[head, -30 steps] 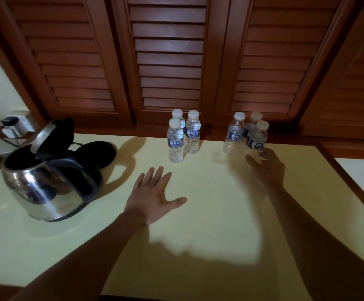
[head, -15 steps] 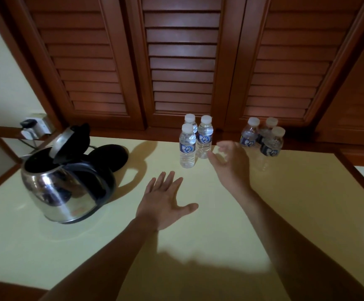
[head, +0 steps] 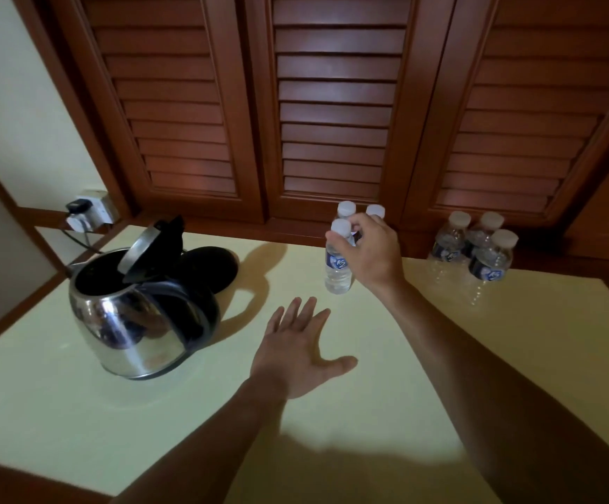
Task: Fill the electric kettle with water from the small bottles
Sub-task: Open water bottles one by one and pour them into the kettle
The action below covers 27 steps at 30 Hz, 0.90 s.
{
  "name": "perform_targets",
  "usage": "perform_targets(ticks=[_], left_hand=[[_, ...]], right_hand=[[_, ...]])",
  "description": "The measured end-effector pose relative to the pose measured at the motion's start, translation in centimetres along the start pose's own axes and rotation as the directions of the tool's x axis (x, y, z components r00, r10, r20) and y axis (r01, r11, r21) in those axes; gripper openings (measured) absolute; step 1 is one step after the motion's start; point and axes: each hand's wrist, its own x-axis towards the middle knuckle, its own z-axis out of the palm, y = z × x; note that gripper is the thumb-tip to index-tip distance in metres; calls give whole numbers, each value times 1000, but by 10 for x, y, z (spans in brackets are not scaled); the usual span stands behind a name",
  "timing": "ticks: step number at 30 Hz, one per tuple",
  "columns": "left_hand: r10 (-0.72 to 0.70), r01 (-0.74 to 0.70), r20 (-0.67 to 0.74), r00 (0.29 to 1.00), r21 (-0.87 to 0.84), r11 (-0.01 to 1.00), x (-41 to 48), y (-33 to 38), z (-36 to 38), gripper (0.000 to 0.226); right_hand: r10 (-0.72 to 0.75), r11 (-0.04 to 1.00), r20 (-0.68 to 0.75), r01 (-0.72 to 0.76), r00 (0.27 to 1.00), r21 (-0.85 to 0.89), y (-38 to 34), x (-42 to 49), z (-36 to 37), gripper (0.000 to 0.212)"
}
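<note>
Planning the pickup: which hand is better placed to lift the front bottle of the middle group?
Right. The right hand grips the small clear plastic bottle near its white cap; the left hand is open and apart from it.

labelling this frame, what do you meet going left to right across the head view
wall socket → kettle → front bottle gripped by the right hand → group of three bottles

A hotel-like room, seemingly. Louvred wooden doors (head: 334, 103) back a tabletop (head: 59, 412) bearing an electric kettle (head: 125, 321) and small water bottles (head: 490, 261).
</note>
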Motion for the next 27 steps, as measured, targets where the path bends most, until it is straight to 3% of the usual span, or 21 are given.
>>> perform_targets(ticks=[6,9,11,15,18,22,27], left_hand=[[4,-6,-26,1000,-58,998,0,-1,-2,106],[-19,4,-73,997,-196,981,-9,2,-14,106],[-45,11,-104,994,-311,950,-15,4,-21,104],[-98,-31,-180,979,-602,798,-26,-4,-20,87],[-106,-57,-180,978,-719,693,-43,-15,-17,58],[-126,-48,-172,977,-751,659,-77,-47,-23,38],[-77,-21,-93,993,-761,648,-125,-106,-29,45]], right_hand=[[-14,999,78,11,997,44,-14,-17,-21,23],[58,994,153,-43,986,-99,-24,-31,-36,21],[93,994,194,-81,977,-67,-35,-46,-46,18],[89,996,250,-86,964,-22,-63,-79,-57,23],[111,992,313,-122,943,17,-89,-102,-57,24],[84,994,382,-105,920,33,-133,-125,-43,25],[50,998,473,-67,879,19,-201,-143,-7,30]])
